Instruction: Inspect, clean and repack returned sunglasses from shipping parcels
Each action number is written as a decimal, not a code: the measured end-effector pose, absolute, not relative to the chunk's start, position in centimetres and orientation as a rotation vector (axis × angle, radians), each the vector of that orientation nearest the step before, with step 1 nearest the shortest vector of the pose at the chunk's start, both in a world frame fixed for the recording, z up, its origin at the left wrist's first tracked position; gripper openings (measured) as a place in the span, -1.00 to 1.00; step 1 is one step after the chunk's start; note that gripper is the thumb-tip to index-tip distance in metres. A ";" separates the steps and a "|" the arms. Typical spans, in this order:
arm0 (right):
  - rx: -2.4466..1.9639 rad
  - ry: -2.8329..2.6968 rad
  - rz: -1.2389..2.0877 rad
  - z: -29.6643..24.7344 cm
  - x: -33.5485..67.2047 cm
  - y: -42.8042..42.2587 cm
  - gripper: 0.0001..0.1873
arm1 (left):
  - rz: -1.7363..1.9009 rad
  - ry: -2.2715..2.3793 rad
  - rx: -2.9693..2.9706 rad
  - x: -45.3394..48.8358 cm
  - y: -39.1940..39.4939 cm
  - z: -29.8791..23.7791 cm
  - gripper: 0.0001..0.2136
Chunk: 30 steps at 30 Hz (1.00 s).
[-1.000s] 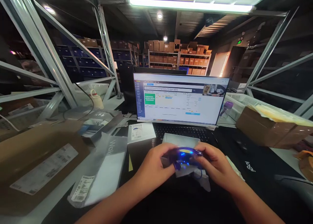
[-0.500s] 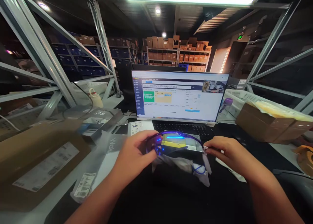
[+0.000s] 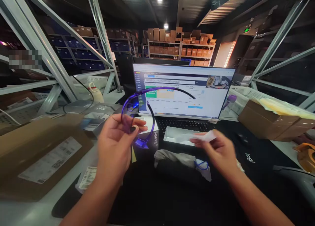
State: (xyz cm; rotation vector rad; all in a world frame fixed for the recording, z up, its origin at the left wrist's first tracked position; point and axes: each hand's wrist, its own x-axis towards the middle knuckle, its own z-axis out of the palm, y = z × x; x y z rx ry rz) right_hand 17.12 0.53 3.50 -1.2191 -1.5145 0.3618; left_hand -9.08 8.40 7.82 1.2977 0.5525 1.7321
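Note:
My left hand (image 3: 116,142) is closed on a pair of purple sports glasses (image 3: 141,94), held up in front of the monitor with the temples unfolded. Between the fingers of my right hand (image 3: 219,150) is a thin white sleeve (image 3: 208,136), perhaps paper or soft wrap. Behind that hand lies an open white box tray (image 3: 176,134). Nearer me on the dark mat is a grey cloth pouch (image 3: 174,156) with a blue cord at its right end. A white box (image 3: 152,129) lettered on its dark side stands behind the glasses.
The lit monitor (image 3: 182,101) and a keyboard (image 3: 197,124) are at the back of the desk. Cardboard boxes stand left (image 3: 44,153) and right (image 3: 268,121). A mouse (image 3: 242,139) rests on the mat, with an orange tape roll (image 3: 306,157) at far right.
My left hand has raised and turned the glasses. My right hand has come away from their temple with the white sleeve. The view has tipped slightly down.

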 end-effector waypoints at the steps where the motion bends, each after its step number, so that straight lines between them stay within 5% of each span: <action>1: -1.171 -1.675 0.420 2.9 16.3 0.9 -0.87 | 1.723 0.536 1.336 -9.0 8.3 7.7 -0.78; 7: -1.567 -2.378 0.543 1.8 16.3 2.2 -0.87 | 1.526 0.547 1.458 -8.2 7.9 6.7 -0.81; 12: -1.555 -2.455 0.793 3.3 17.3 1.3 -0.77 | 1.402 0.597 1.519 -8.0 8.0 6.5 -0.81; 18: -1.719 -2.347 0.496 1.8 16.1 1.2 -0.68 | 1.307 0.643 1.509 -7.2 7.7 6.7 -0.82; 23: -1.701 -2.304 0.630 2.4 17.8 -0.5 -0.85 | 1.172 0.612 1.390 -5.8 7.9 6.1 -0.79; 30: -1.495 -2.218 0.226 5.1 17.5 -3.1 -0.48 | 1.122 0.545 1.495 -4.6 7.6 4.1 -0.81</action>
